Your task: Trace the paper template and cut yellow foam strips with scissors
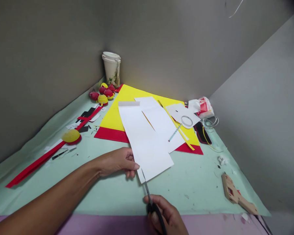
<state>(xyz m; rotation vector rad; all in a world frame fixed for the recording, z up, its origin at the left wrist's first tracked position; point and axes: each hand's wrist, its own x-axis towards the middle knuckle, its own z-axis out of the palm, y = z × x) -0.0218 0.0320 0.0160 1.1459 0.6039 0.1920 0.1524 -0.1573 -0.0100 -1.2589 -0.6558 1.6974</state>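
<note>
The white sheet (149,147) is held up in front of the person, tilted, its near end over the green cover (100,195) and its far end over a yellow sheet (112,112). The left hand (127,164) has its thumb and fingers clamped on the sheet's left edge, close to the near corner. The right hand (165,209) has its fingers closed round the black handles of the scissors (147,192), and one blade lies across the sheet's near edge; how wide the blades stand I cannot tell. Just beyond, another white paper (159,114) lies on the yellow, near a pencil (175,132) and a ring (187,121), while red (110,134) shows along the near border. From here I see a phone (203,133) and a glue gun (235,192) over to the right. Leftward are a yellow-and-red disc (72,136) on a long red strip (36,164), black scraps (89,112), small red and yellow balls (103,99) and, at the back corner, a white bucket (110,68)
</note>
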